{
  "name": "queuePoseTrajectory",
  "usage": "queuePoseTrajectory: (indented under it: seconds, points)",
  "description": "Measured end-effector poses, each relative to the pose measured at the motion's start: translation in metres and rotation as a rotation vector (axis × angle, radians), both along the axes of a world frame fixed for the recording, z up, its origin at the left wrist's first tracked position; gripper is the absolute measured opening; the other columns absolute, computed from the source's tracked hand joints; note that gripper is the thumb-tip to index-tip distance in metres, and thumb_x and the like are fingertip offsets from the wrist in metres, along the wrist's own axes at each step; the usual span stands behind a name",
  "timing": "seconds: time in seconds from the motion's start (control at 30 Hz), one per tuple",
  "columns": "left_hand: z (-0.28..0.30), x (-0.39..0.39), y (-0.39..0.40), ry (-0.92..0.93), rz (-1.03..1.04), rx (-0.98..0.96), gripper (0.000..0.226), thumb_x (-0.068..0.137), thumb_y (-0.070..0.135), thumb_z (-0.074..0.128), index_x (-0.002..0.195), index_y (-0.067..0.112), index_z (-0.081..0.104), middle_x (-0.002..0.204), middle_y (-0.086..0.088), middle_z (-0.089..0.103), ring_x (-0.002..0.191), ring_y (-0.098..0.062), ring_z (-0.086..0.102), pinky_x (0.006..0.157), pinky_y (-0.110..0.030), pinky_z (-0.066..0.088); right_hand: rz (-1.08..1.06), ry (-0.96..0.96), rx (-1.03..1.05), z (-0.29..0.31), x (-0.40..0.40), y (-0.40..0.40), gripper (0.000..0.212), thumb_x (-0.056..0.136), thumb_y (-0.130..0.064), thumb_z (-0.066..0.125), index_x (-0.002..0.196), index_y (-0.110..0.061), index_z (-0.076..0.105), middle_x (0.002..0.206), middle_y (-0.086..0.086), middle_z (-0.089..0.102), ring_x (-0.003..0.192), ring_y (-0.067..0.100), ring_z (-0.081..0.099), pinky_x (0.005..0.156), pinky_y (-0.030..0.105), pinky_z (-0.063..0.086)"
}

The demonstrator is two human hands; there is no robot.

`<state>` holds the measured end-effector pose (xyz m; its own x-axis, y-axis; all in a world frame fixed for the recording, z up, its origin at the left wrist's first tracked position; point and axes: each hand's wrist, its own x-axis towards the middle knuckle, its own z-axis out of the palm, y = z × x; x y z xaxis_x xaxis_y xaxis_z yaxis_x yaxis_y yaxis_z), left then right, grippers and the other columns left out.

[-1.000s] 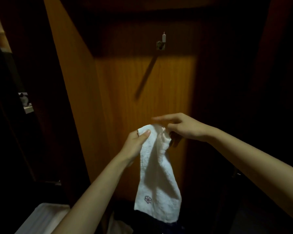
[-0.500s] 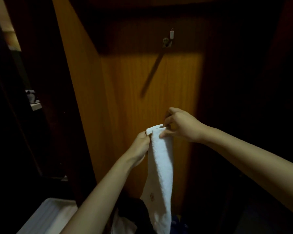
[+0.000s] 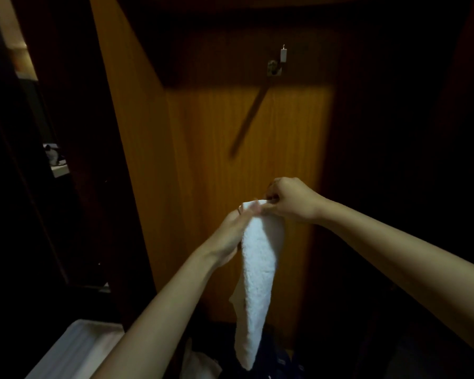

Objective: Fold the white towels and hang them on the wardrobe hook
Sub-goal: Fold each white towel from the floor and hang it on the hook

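A white towel (image 3: pixel 257 274) hangs down in a narrow folded strip in front of the wooden wardrobe panel (image 3: pixel 208 149). My left hand (image 3: pixel 231 233) grips its upper left edge. My right hand (image 3: pixel 290 201) pinches the top edge from the right, fingers curled. The two hands almost touch at the towel's top. A metal hook (image 3: pixel 278 62) is fixed high on the panel, well above both hands, with nothing on it. The towel's lower end reaches down near the dark clothes at the bottom.
A white ribbed container (image 3: pixel 74 348) stands at the lower left. Dark cloth and a pale piece of fabric (image 3: pixel 200 365) lie at the wardrobe's bottom. A side panel (image 3: pixel 126 132) runs along the left. The right side is in deep shadow.
The towel went from a wide hanging sheet to a narrow folded strip. My right hand closed in on the top edge next to my left hand.
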<state>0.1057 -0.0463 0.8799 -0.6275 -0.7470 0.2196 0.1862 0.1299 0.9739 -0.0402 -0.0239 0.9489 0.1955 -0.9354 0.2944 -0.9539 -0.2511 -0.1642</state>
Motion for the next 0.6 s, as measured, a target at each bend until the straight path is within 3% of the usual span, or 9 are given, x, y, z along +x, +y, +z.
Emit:
queuePoseTrajectory:
  seconds: [0.07, 0.13, 0.2, 0.27, 0.33, 0.4, 0.47, 0.53, 0.6]
  points:
    - [0.003, 0.0, -0.001, -0.024, 0.031, -0.065, 0.032, 0.095, 0.015, 0.047, 0.126, 0.007, 0.053, 0.118, -0.012, 0.062, 0.107, -0.019, 0.061, 0.092, -0.03, 0.049, -0.018, -0.204, 0.024, -0.002, -0.002, -0.002, 0.028, 0.082, -0.041, 0.068, 0.073, -0.014, 0.063, 0.072, -0.001, 0.062, 0.066, 0.011, 0.056, 0.055, 0.024, 0.04]
    - [0.007, -0.001, -0.003, -0.055, 0.073, -0.057, 0.032, 0.095, 0.006, 0.048, 0.126, 0.002, 0.053, 0.115, -0.012, 0.063, 0.101, -0.019, 0.063, 0.086, -0.029, 0.051, -0.039, -0.656, 0.037, -0.008, -0.003, -0.003, 0.008, 0.09, -0.026, 0.062, 0.09, -0.018, 0.064, 0.084, -0.005, 0.063, 0.081, 0.012, 0.059, 0.065, 0.02, 0.044]
    - [0.013, -0.004, -0.004, -0.08, 0.164, -0.038, 0.03, 0.095, 0.009, 0.05, 0.124, 0.001, 0.055, 0.116, -0.013, 0.063, 0.101, -0.023, 0.063, 0.086, -0.032, 0.051, -0.13, -0.972, 0.006, -0.019, -0.005, -0.004, 0.022, 0.094, -0.016, 0.054, 0.116, -0.015, 0.057, 0.111, 0.004, 0.061, 0.101, 0.02, 0.058, 0.081, 0.029, 0.047]
    - [0.018, -0.01, -0.005, -0.089, 0.299, 0.018, 0.029, 0.094, 0.01, 0.053, 0.122, 0.002, 0.055, 0.121, -0.015, 0.062, 0.108, -0.027, 0.061, 0.09, -0.036, 0.049, -0.173, -1.053, 0.085, -0.039, -0.007, 0.002, 0.048, 0.091, -0.011, 0.052, 0.138, -0.016, 0.041, 0.135, 0.01, 0.049, 0.116, 0.025, 0.052, 0.091, 0.036, 0.045]
    - [0.023, -0.017, -0.007, -0.1, 0.395, 0.085, 0.033, 0.093, 0.005, 0.054, 0.125, 0.001, 0.053, 0.125, -0.018, 0.059, 0.113, -0.03, 0.058, 0.096, -0.039, 0.048, -0.145, -1.076, 0.267, -0.067, -0.005, 0.015, 0.066, 0.09, -0.019, 0.055, 0.148, -0.021, 0.023, 0.148, 0.01, 0.036, 0.124, 0.026, 0.046, 0.097, 0.04, 0.042]
    - [0.029, -0.024, -0.012, -0.138, 0.449, 0.104, 0.039, 0.092, 0.0, 0.053, 0.13, 0.0, 0.048, 0.128, -0.019, 0.055, 0.115, -0.033, 0.055, 0.1, -0.045, 0.045, -0.123, -1.082, 0.41, -0.098, 0.004, 0.032, 0.087, 0.083, -0.046, 0.062, 0.15, -0.025, 0.011, 0.155, 0.005, 0.023, 0.133, 0.024, 0.037, 0.104, 0.042, 0.037]
    - [0.036, -0.03, -0.016, -0.148, 0.495, 0.118, 0.042, 0.092, 0.0, 0.052, 0.134, 0.001, 0.044, 0.13, -0.019, 0.054, 0.116, -0.033, 0.054, 0.1, -0.046, 0.044, -0.15, -1.035, 0.42, -0.124, 0.016, 0.044, 0.112, 0.065, -0.067, 0.069, 0.151, -0.026, 0.01, 0.155, 0.002, 0.023, 0.136, 0.022, 0.033, 0.108, 0.042, 0.035]
    - [0.045, -0.035, -0.019, -0.081, 0.516, 0.187, 0.047, 0.093, 0.001, 0.052, 0.137, 0.002, 0.039, 0.132, -0.02, 0.052, 0.117, -0.034, 0.054, 0.099, -0.043, 0.045, -0.259, -1.046, 0.331, -0.144, 0.026, 0.045, 0.107, 0.063, -0.056, 0.078, 0.147, -0.02, 0.023, 0.144, 0.003, 0.041, 0.127, 0.021, 0.045, 0.101, 0.036, 0.043]
    - [0.054, -0.039, -0.022, 0.044, 0.527, 0.315, 0.053, 0.093, 0.001, 0.053, 0.142, 0.003, 0.032, 0.136, -0.02, 0.048, 0.118, -0.033, 0.053, 0.096, -0.038, 0.047, -0.356, -1.087, 0.23, -0.16, 0.032, 0.04, 0.073, 0.071, -0.038, 0.079, 0.132, -0.018, 0.044, 0.125, 0.001, 0.057, 0.108, 0.018, 0.057, 0.087, 0.031, 0.051]
